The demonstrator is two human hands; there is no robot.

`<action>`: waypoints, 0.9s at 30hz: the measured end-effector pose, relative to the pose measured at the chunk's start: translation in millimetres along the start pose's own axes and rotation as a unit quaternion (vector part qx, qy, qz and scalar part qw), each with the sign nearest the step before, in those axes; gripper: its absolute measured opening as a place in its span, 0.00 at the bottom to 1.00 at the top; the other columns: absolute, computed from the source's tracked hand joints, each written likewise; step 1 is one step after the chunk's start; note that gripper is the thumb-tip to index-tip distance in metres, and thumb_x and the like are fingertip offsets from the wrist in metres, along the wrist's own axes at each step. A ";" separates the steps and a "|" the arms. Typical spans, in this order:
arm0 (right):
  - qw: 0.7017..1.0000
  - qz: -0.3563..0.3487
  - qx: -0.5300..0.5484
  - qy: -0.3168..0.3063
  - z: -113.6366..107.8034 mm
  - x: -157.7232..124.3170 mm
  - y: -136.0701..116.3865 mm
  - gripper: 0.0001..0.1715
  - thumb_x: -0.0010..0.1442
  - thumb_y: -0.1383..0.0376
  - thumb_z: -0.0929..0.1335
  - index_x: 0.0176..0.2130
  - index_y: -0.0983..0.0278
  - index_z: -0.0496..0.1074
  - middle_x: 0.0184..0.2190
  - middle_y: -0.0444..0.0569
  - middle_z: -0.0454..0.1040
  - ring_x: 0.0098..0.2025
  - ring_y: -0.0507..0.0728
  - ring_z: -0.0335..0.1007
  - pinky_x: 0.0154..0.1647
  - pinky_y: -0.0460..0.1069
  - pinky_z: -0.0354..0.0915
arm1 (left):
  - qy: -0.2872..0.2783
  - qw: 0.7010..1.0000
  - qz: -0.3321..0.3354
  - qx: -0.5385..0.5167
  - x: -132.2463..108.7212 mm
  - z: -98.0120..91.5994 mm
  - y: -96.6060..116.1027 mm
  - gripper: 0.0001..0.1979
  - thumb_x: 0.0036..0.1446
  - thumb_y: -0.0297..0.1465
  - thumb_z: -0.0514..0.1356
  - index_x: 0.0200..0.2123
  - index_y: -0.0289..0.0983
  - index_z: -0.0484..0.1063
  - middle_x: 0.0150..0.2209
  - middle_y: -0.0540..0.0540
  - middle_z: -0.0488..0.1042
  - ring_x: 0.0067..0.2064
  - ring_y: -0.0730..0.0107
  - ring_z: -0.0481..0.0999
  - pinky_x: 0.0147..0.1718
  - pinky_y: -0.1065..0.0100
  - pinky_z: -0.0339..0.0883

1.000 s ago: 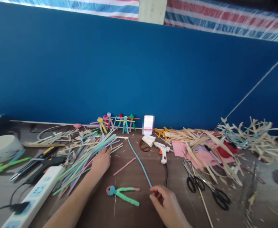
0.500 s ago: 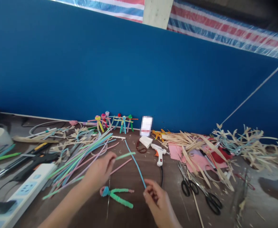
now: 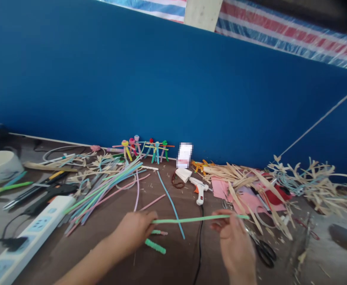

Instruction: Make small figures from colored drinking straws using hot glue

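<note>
A light green pipe cleaner (image 3: 191, 219) stretches almost level between both hands. Its left end is pinched in my left hand (image 3: 137, 227), while my right hand (image 3: 235, 237) has its fingers closed on it near the right end. Below my left hand, a green pipe-cleaner figure (image 3: 155, 246) lies on the table, its head part hidden by the hand. A blue pipe cleaner (image 3: 169, 198) lies beneath the green one. Several small coloured figures (image 3: 157, 150) stand against the blue panel.
Loose pipe cleaners (image 3: 108, 186) and a white power strip (image 3: 31, 237) are on the left. A white glue gun (image 3: 200, 189) with a black cord lies in the middle. Scissors (image 3: 265, 251), pink sheets (image 3: 220, 188) and pale strips (image 3: 324, 186) are on the right.
My left hand has moved right and down, partly covering the green figure. My right hand has left the blue pipe cleaner, moved right, and now holds the green one, stretched out straight.
</note>
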State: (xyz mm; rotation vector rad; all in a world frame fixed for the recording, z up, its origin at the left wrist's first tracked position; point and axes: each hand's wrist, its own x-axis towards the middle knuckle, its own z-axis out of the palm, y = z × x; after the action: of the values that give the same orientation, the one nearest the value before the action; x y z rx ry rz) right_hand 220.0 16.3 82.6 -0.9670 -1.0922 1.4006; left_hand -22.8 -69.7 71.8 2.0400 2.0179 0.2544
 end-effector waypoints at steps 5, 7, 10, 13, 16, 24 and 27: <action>0.987 -0.031 0.103 0.118 -56.8 20.9 -16.4 0.11 0.50 0.57 0.64 0.30 0.62 0.68 0.26 0.44 0.71 0.27 0.53 0.68 0.24 0.49 0.64 | 0.045 0.977 -0.152 0.141 2.9 -14.4 -80.5 0.15 0.55 0.32 0.45 0.33 0.35 0.70 0.30 0.38 0.74 0.33 0.58 0.73 0.32 0.63 0.63; 0.982 -0.038 0.113 0.148 -73.3 22.3 -18.0 0.10 0.50 0.58 0.64 0.29 0.62 0.68 0.25 0.44 0.71 0.27 0.53 0.68 0.24 0.49 0.64 | 0.078 0.966 -0.181 0.170 1.3 -21.2 -99.6 0.14 0.53 0.32 0.47 0.36 0.35 0.70 0.32 0.36 0.73 0.37 0.54 0.71 0.32 0.60 0.63; 0.975 -0.047 0.117 0.181 -85.3 22.4 -19.6 0.09 0.49 0.59 0.64 0.27 0.63 0.68 0.25 0.44 0.70 0.27 0.53 0.68 0.25 0.50 0.63 | 0.102 0.971 -0.169 0.136 1.4 -19.3 -103.3 0.16 0.54 0.32 0.46 0.39 0.35 0.70 0.35 0.38 0.73 0.39 0.54 0.70 0.36 0.59 0.62; 0.972 -0.061 0.110 0.201 -83.4 22.4 -26.1 0.09 0.48 0.60 0.64 0.26 0.63 0.68 0.25 0.45 0.69 0.27 0.54 0.67 0.26 0.51 0.63 | 0.100 0.990 -0.093 0.024 5.5 -8.3 -85.7 0.15 0.54 0.31 0.47 0.40 0.35 0.70 0.40 0.42 0.72 0.42 0.63 0.69 0.42 0.65 0.60; 0.967 -0.082 0.100 0.217 -75.1 20.0 -38.4 0.06 0.47 0.62 0.65 0.24 0.63 0.69 0.22 0.44 0.66 0.25 0.53 0.64 0.25 0.50 0.61 | 0.099 0.993 -0.048 -0.052 8.7 -1.9 -60.2 0.13 0.53 0.32 0.49 0.35 0.36 0.72 0.36 0.44 0.73 0.40 0.66 0.69 0.41 0.67 0.60; 0.993 -0.104 0.030 0.056 -62.2 3.5 -55.0 0.15 0.51 0.59 0.65 0.38 0.64 0.69 0.14 0.38 0.57 0.14 0.45 0.47 0.15 0.42 0.44 | -0.046 0.995 0.066 -0.050 7.0 15.6 -8.2 0.10 0.50 0.35 0.54 0.35 0.38 0.71 0.34 0.46 0.72 0.38 0.65 0.69 0.37 0.68 0.60; 0.993 -0.104 -0.042 0.039 -50.0 -2.6 -48.2 0.18 0.53 0.56 0.63 0.38 0.66 0.69 0.15 0.40 0.59 0.15 0.46 0.48 0.15 0.43 0.41 | -0.052 0.996 0.071 -0.018 9.4 31.0 -3.9 0.08 0.49 0.32 0.55 0.33 0.37 0.70 0.34 0.44 0.71 0.39 0.64 0.68 0.39 0.67 0.60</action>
State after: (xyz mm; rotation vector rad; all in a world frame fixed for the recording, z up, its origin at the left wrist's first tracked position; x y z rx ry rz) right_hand 280.5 19.9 116.6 -0.9315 -1.1661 1.1468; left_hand -16.9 -62.2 40.6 2.1303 1.7987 0.2071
